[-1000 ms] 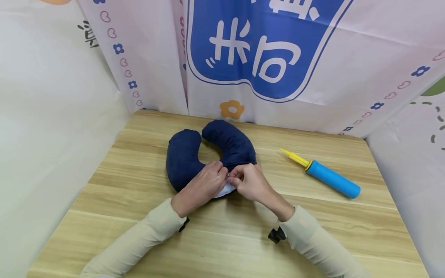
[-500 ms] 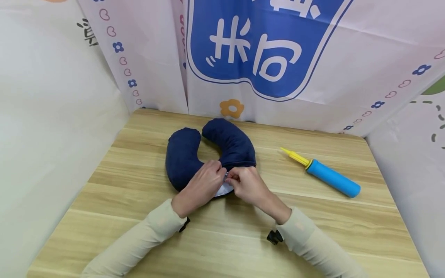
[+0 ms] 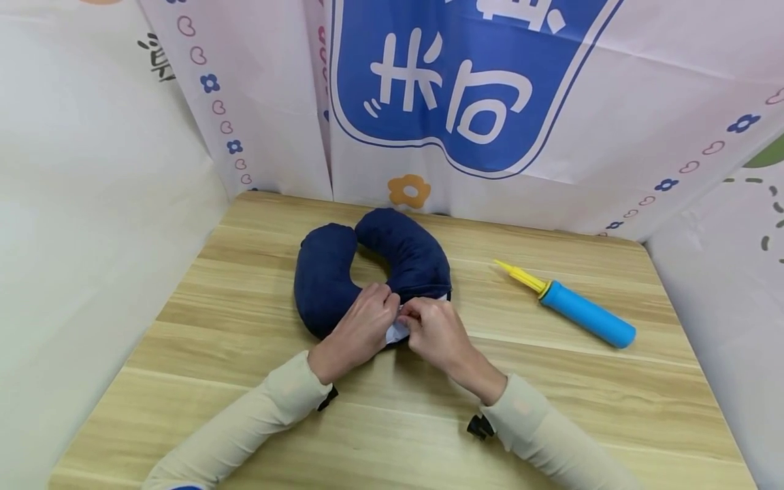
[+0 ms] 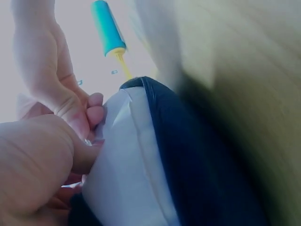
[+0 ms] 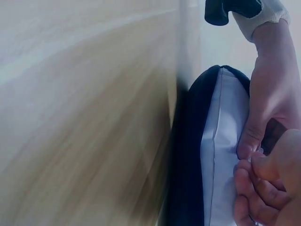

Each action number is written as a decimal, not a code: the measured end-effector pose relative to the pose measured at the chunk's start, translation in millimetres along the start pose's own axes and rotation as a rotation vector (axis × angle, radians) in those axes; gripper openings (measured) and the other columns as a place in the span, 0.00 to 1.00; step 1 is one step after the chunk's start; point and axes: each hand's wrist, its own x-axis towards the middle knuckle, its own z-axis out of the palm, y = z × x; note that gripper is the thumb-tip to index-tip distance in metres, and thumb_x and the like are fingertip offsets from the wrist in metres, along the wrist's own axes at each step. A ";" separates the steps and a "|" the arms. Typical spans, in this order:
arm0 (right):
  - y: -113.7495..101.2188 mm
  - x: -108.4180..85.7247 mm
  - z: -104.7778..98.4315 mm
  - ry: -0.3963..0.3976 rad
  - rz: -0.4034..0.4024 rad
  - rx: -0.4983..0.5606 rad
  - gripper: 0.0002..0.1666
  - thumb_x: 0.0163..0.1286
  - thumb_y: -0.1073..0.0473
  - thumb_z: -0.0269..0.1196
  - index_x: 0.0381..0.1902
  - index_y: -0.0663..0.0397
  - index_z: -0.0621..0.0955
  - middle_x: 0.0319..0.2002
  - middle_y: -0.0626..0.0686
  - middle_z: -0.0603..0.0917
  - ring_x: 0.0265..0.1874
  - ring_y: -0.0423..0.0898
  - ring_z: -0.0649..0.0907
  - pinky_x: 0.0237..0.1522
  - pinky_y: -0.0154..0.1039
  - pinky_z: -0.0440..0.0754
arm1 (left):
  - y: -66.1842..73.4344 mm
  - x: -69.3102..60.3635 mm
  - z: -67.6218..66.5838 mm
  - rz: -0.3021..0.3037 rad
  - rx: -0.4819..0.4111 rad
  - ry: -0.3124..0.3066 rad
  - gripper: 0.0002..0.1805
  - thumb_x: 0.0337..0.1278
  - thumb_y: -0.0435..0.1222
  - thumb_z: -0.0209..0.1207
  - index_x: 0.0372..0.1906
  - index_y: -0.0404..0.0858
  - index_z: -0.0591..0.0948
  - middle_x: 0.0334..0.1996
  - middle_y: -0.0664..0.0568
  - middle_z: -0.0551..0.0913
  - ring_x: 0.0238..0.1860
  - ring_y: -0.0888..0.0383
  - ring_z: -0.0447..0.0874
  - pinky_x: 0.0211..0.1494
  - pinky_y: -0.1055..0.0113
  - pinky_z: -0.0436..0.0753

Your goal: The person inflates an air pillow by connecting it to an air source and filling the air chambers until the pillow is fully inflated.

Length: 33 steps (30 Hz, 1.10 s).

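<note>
A navy U-shaped neck pillow [image 3: 324,272] lies on the table, its cover parted along the near side. White inner lining [image 4: 129,160] shows through that gap. My left hand [image 3: 360,318] rests over the near curve, thumb and fingers pinching at the lining's inner edge. Facing it, my right hand [image 3: 437,333] has its thumb and curled fingers at the same spot. Between the fingertips sits a small clear valve [image 4: 88,141], mostly hidden by them. In the right wrist view the white lining [image 5: 225,117] bulges beside both hands.
A blue hand pump [image 3: 588,314] with a yellow nozzle lies to the right of the pillow on the wooden table [image 3: 245,327]. A printed white cloth [image 3: 275,136] hangs behind the table's back edge.
My right hand has shifted slightly left and towards me, its fingers curling more. A bit of white lining now shows at the pillow's right side. The left hand stays nearly in place.
</note>
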 end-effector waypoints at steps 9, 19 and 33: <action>-6.4 0.5 5.6 0.082 0.099 -0.048 0.10 0.55 0.72 0.69 0.23 0.51 0.85 0.22 0.45 0.86 0.21 0.39 0.83 0.26 0.33 0.81 | 7.9 2.0 3.1 -0.014 0.035 0.016 0.14 0.49 0.20 0.73 0.29 0.36 0.79 0.25 0.48 0.75 0.29 0.52 0.71 0.39 0.62 0.73; -6.9 4.7 11.7 0.106 0.103 -0.076 0.09 0.55 0.69 0.70 0.23 0.50 0.84 0.22 0.45 0.86 0.20 0.40 0.82 0.23 0.34 0.80 | 1.2 1.2 1.4 -0.028 0.015 0.012 0.10 0.59 0.23 0.70 0.29 0.36 0.80 0.25 0.48 0.75 0.29 0.52 0.73 0.39 0.62 0.76; 6.2 -0.5 -3.5 0.037 0.193 0.210 0.04 0.71 0.59 0.73 0.35 0.53 0.90 0.31 0.48 0.92 0.29 0.37 0.89 0.33 0.30 0.86 | -12.3 -6.3 -21.6 -0.086 -0.051 0.066 0.06 0.65 0.31 0.70 0.41 0.35 0.84 0.35 0.47 0.80 0.36 0.52 0.77 0.39 0.61 0.79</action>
